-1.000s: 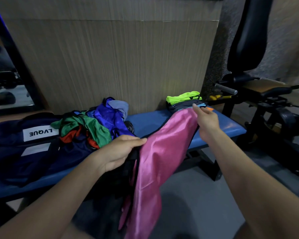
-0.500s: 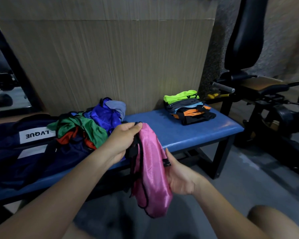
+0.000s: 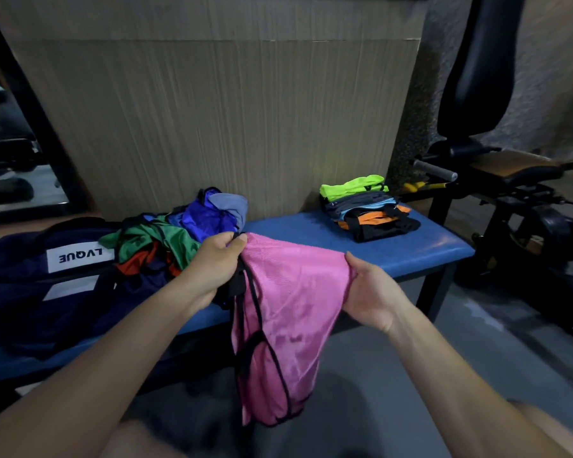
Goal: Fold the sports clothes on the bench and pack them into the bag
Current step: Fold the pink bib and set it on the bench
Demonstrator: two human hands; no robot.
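Note:
A pink vest with black trim point(image 3: 288, 312) hangs in front of the blue bench point(image 3: 420, 252), doubled over between my hands. My left hand point(image 3: 217, 266) grips its left top corner, bunched with the black straps. My right hand point(image 3: 371, 292) holds the right fold, fingers curled under the cloth. A heap of unfolded clothes in green, orange and blue point(image 3: 179, 233) lies on the bench to the left. A stack of folded clothes point(image 3: 368, 209), neon green on top, sits at the bench's right end. The dark navy bag point(image 3: 37, 285) with a white label lies at the far left.
A wood-grain panel point(image 3: 229, 120) stands right behind the bench. A black gym machine with a padded seat point(image 3: 510, 166) stands at the right, close to the bench end. Grey floor lies below the vest. A mirror edge shows at the far left.
The vest was stretched toward the folded stack, then folded narrow. My right hand has now come up from below and pulled the fold out to the right, widening the cloth.

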